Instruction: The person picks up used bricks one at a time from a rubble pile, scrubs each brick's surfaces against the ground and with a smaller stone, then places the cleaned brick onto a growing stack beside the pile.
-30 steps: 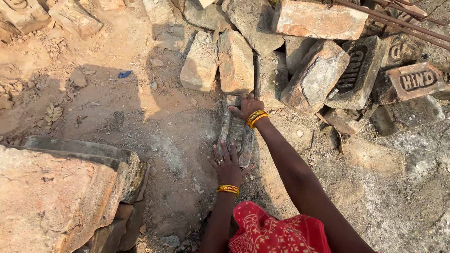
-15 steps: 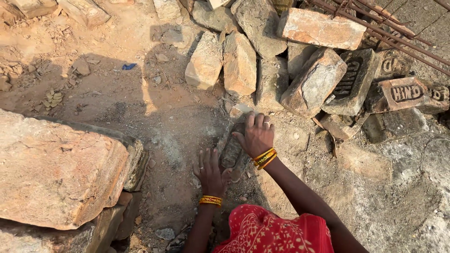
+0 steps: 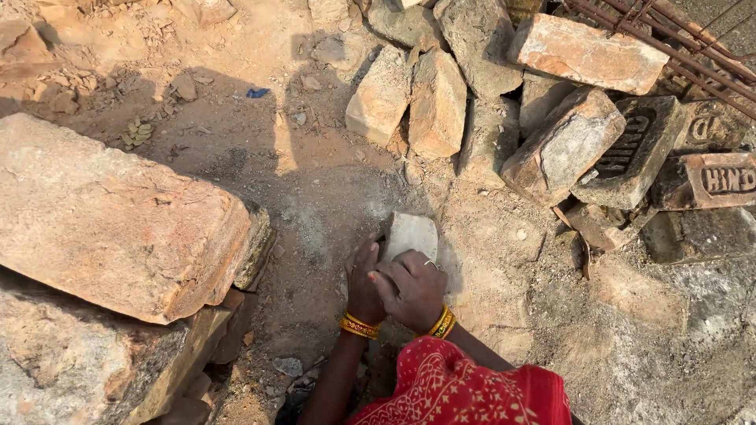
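Both hands are closed together on a pale grey stone block (image 3: 410, 235) that sits on the dusty ground (image 3: 315, 181) just in front of the person. The left hand (image 3: 363, 283) clasps the block's near left edge, and the right hand (image 3: 411, 288) lies over and beside it, its fingers (image 3: 387, 285) curled tight across the block's near end, so that the two hands overlap. Gold bangles ring both wrists, and a red patterned sleeve (image 3: 465, 389) shows at the bottom of the view. The block's far end stands clear of the hands and seems tilted a little upward, though whether it has left the ground cannot be told. The step in hand looks like the grasp and first pull on a loose piece of rubble. Judging from the grip, the next move calls for a firm hold at the near end and a steady lift or drag toward the body, since the block looks heavy and rough-edged. A large reddish slab (image 3: 118, 216) lies well to the left, and a heap of broken bricks (image 3: 583, 126) and stones lies beyond the block, near but apart from it, with rusty rods (image 3: 669, 43) at the upper right.
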